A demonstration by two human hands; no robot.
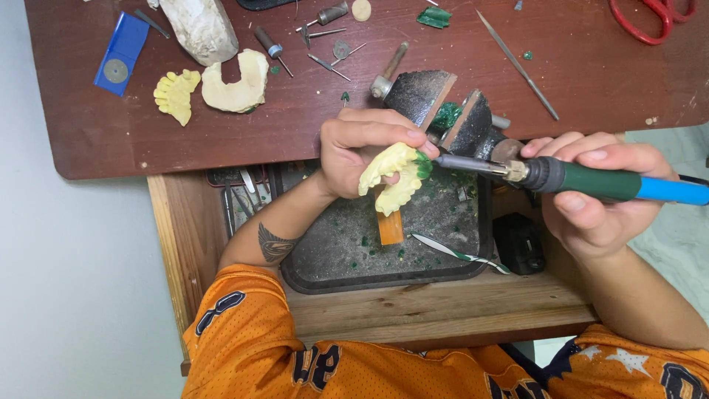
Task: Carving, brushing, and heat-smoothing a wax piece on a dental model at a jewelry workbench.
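My left hand (362, 148) grips a pale yellow dental cast (391, 176) with a bit of green wax on its edge, held over a black tray (340, 258). My right hand (598, 196) holds a soldering-style heated tool (591, 179) with a green and blue handle. Its metal tip touches the green wax on the cast. An orange block (390, 225) stands under the cast.
A dark red-brown tabletop (221, 125) carries another yellow cast (176, 94), a white plaster cast (236, 83), burs, a file (517, 65), a blue tool (120, 53) and red scissors (650, 18). A small vise (443, 111) sits behind the cast. Green wax chips lie in the tray.
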